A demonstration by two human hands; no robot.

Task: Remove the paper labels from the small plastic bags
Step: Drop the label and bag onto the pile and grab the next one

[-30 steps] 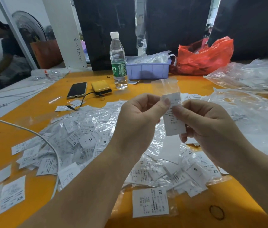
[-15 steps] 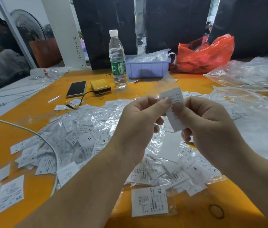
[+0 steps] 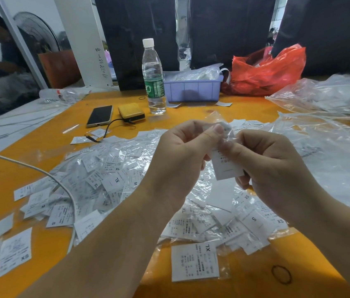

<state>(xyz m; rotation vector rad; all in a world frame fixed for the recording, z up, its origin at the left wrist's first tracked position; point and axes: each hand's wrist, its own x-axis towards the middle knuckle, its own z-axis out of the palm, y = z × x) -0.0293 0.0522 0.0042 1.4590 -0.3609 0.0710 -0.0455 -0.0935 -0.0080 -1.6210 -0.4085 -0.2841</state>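
Observation:
Over the orange table point(image 3: 19, 160) my two hands meet at chest height. My left hand point(image 3: 182, 155) pinches the crumpled top of a small clear plastic bag point(image 3: 219, 119) between thumb and forefinger. My right hand point(image 3: 273, 168) grips a white paper label point(image 3: 226, 166) that hangs down between the hands, printed side toward me. Bag and label touch at the pinch, and I cannot tell how much of the label is still inside the bag. Below lies a wide pile of bagged labels point(image 3: 109, 177) marked XL, M, S and XS.
A water bottle point(image 3: 153, 80), a phone point(image 3: 100, 116) and a yellow power bank point(image 3: 131, 112) stand behind the pile. A lilac bin point(image 3: 192, 90) and red bag point(image 3: 266, 72) sit at the back. Large clear bags point(image 3: 324, 153) cover the right. A white cable point(image 3: 41, 171) crosses left. A person sits far left.
The label has slid down from upright between my fingertips to hang lower in my right hand, while my left hand has pulled the bag's top up and bunched it.

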